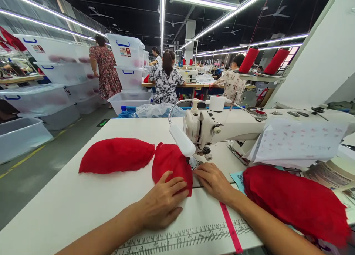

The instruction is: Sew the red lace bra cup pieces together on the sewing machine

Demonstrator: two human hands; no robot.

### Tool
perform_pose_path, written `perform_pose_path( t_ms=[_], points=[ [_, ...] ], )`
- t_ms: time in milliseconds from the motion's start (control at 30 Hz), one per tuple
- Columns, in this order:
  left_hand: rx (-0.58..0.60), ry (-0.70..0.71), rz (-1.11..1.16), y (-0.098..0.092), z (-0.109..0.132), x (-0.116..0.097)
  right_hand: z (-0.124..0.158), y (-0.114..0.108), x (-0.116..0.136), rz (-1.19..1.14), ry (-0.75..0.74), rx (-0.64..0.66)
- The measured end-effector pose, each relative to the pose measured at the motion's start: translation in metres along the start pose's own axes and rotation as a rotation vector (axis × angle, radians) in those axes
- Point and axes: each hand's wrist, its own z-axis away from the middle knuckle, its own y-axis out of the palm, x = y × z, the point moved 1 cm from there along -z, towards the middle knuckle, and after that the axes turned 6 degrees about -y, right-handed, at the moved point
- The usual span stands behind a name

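A piece of red fabric (pixel 170 160) lies under the needle area of a white sewing machine (pixel 222 121). My left hand (pixel 165 201) rests flat on its lower part, fingers spread and holding nothing. Beside the fabric's right edge, close to the presser foot, is my right hand (pixel 215 179). Its fingers are stretched forward with the tips low on the machine bed; the thumb is hidden. Left of the worked piece lies another red fabric piece (pixel 118 155), their ends nearly meeting. More red fabric (pixel 294 203) sits to the right, partly beyond my right forearm.
A printed ruler (pixel 183 240) and a pink tape strip (pixel 230 227) mark the table's front. Scissors-like metal tools (pixel 237 155) lie behind my right hand. Paper sheets (pixel 302 140) hang from the machine arm. Red thread cones (pixel 249 60) stand above. Plastic bins (pixel 55 71) and several people are beyond.
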Motion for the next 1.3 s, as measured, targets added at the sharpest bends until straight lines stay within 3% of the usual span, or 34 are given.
perform_pose_path(
  t_ms=[133, 333, 733, 1300],
  points=[
    [0.105, -0.003, 0.050, -0.004, 0.000, -0.002, -0.003, 0.004, -0.001, 0.022, 0.003, -0.001],
    [0.147, -0.029, 0.089, -0.008, 0.005, 0.003, -0.005, 0.008, -0.002, 0.046, -0.027, 0.000],
    [0.112, 0.035, 0.103, 0.000, 0.006, 0.016, -0.010, 0.009, 0.000, 0.157, -0.081, 0.012],
    [0.070, -0.028, 0.074, 0.002, -0.012, 0.022, -0.011, 0.010, -0.004, 0.176, -0.076, -0.002]
  ],
)
